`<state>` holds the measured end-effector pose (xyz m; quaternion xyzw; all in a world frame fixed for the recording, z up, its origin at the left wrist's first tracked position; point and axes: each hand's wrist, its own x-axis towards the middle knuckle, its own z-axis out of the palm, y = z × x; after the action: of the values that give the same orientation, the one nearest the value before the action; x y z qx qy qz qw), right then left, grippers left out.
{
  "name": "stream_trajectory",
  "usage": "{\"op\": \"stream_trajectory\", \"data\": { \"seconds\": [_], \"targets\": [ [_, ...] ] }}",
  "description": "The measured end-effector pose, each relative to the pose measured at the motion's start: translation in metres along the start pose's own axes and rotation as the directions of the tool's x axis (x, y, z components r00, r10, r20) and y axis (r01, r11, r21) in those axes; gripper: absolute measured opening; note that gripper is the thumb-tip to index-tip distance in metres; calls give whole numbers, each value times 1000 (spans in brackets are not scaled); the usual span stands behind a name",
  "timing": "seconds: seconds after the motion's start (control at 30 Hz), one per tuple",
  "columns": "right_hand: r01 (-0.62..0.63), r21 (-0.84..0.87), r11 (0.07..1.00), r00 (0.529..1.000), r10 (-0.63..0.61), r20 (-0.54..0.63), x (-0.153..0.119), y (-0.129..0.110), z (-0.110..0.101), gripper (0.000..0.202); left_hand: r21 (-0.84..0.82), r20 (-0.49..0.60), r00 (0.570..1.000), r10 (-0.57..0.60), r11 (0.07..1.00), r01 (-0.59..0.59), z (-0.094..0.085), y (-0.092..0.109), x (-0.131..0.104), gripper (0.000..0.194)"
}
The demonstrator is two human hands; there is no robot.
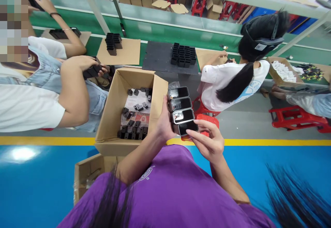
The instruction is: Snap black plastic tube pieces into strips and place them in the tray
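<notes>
Several black rectangular cases (182, 104) with glossy dark faces and pale rims sit in a row in front of my chest. My left hand (165, 123) is closed around the row from its left side. At the nearest case (188, 127), my right hand (210, 141) has its fingertips on the right end and near edge, gripping it. Left of my hands stands an open cardboard box (110, 114). Inside it, small black blocks (133, 128) lie on printed paper.
A person in white and denim (77, 83) at left handles black pieces. Another in a white shirt (227, 83) sits at the green bench (147, 28). Black pieces stand in a block (183, 55). A red stool (209, 120) is beyond my right hand; a lower carton (82, 173) sits below.
</notes>
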<state>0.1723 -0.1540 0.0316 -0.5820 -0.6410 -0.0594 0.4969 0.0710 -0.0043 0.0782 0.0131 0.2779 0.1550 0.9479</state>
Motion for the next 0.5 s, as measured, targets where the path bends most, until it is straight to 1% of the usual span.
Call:
{"op": "stream_trajectory", "data": {
  "seconds": [0.13, 0.2, 0.27, 0.4, 0.5],
  "targets": [
    [6, -3, 1000, 1000, -6, 6, 0, -1, 1, 45, -3, -56, 998, -9, 1000, 9, 1, -1, -2, 78],
    [2, 1, 1000, 1000, -2, 9, 1, -3, 2, 45, -10, -56, 998, -15, 1000, 14, 1, -1, -2, 76],
    [0, 26, 1000, 1000, 1, -16, 3, -4, 2, 49, -19, -46, 999, -28, 999, 27, 0, -1, -2, 75],
    [-64, 111, 992, 995, 72, -69, 2, -5, 3, 61, -30, -18, 999, -50, 998, 49, -2, -1, 0, 75],
    [-107, 115, 988, 990, 116, -78, 2, -4, 1, 54, -28, -18, 998, -52, 998, 51, -4, -1, 1, 75]
  ]
}}
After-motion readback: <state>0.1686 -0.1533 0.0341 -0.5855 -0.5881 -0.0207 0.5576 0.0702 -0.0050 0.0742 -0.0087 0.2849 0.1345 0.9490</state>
